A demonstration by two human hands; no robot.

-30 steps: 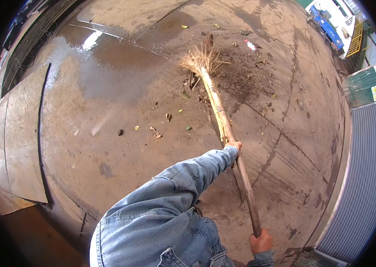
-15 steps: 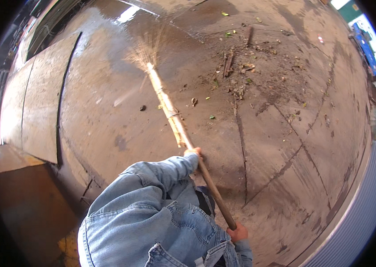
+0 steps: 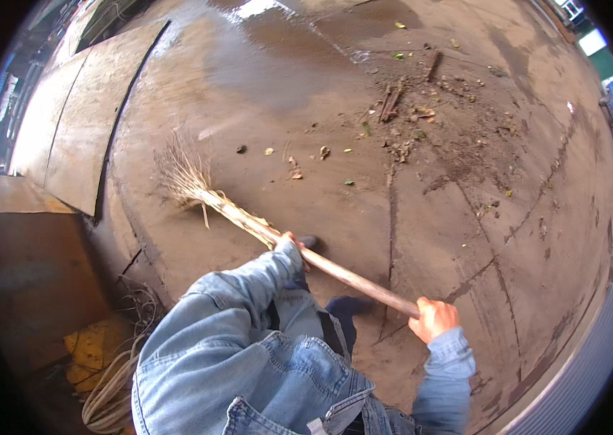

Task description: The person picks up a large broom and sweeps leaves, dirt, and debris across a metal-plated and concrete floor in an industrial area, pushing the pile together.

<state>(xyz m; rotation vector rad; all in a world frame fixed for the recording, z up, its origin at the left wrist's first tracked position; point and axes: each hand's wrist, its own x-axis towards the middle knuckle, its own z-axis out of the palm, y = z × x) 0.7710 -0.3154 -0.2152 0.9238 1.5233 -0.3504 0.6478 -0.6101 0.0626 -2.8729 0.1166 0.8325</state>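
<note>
A broom point(image 3: 353, 279) with a long wooden handle and a splayed bundle of thin straw-like twigs lies slantwise across the view, its bristles to the left, low over or on the floor. My left hand point(image 3: 290, 242) is closed around the handle just behind the bound bristle end. Toward the handle's other end, my right hand point(image 3: 435, 320) grips it with the fingers wrapped round. Both arms wear light denim sleeves. A few dry leaves point(image 3: 295, 169) and dark clumps point(image 3: 241, 148) lie on the floor beyond the broom.
A heap of dirt, leaves and sticks point(image 3: 459, 123) spreads over the floor at far right. Wet patches point(image 3: 270, 65) lie farther back. Large flat panels point(image 3: 78, 119) and a rusty box point(image 3: 38, 279) stand at left, with coiled rope point(image 3: 111, 399) nearby. A corrugated strip point(image 3: 582, 370) edges the right.
The broom's bristles have swept left and nearer to me. My right hand has come up and to the right with the handle end; my left hand has shifted slightly left.
</note>
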